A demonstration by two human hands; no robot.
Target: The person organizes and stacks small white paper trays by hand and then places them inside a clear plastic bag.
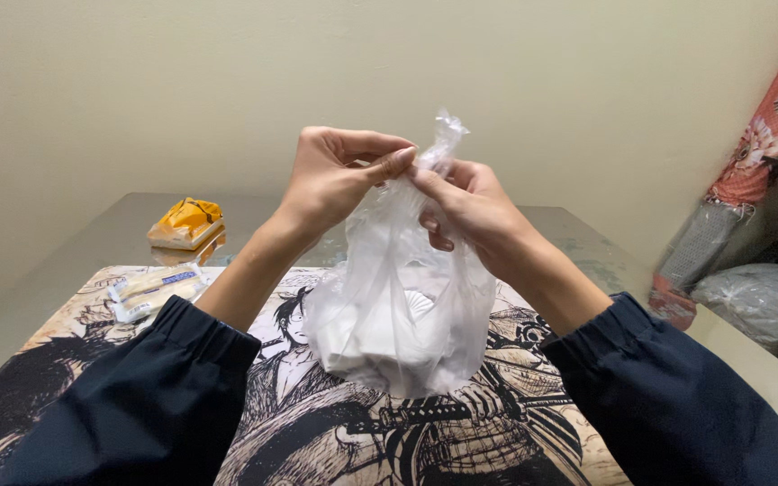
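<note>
A clear plastic bag (398,315) with white items inside hangs above the table, its bottom close to the printed mat. My left hand (339,175) pinches the gathered neck of the bag between thumb and fingers. My right hand (470,207) grips the same neck from the other side, touching the left hand. The twisted top of the bag sticks up above both hands. Dark blue sleeves cover both forearms.
A mat with a black-and-tan cartoon drawing (317,423) covers the glass table (92,234). An orange packet (186,222) lies at the far left, and small wrapped packets (155,290) lie nearer. Bags and floral cloth (754,153) stand at the right wall.
</note>
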